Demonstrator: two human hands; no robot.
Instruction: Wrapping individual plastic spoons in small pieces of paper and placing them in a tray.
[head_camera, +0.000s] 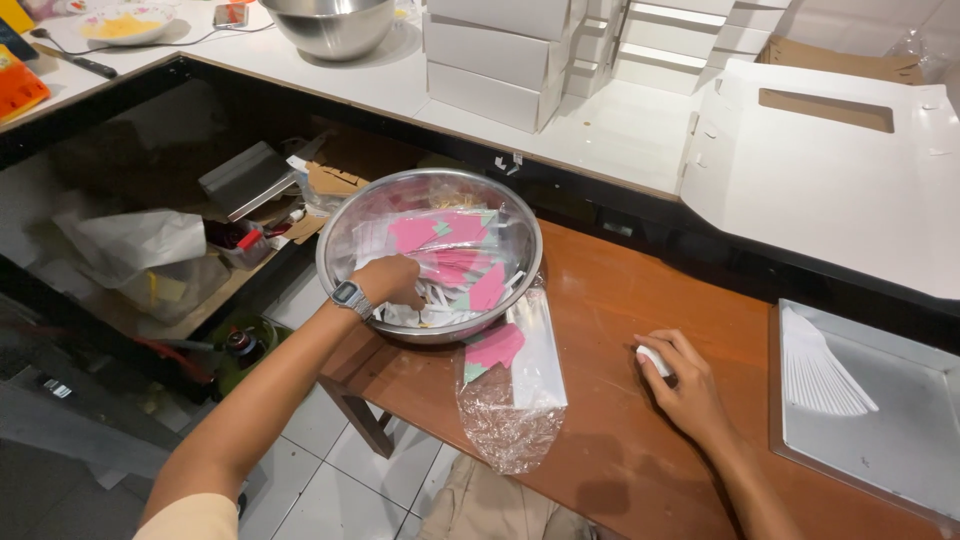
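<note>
- Left hand (392, 280) reaches into the bowl (345, 215), fingers curled among thin paper slips (450, 262): light, floppy, slippery; pinch by edges.
- Right hand (682, 385) on the bench (610, 300), grip closed around a small white piece (652, 360).

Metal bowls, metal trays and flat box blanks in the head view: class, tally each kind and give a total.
Metal bowls: 2
Metal trays: 1
Flat box blanks: 1
Total: 4

Just one head-worn cam, looking steeply down from above and behind both hands, close in; left hand (388, 280) sits frame-center, right hand (683, 384) lower right, counter beyond them.
</note>
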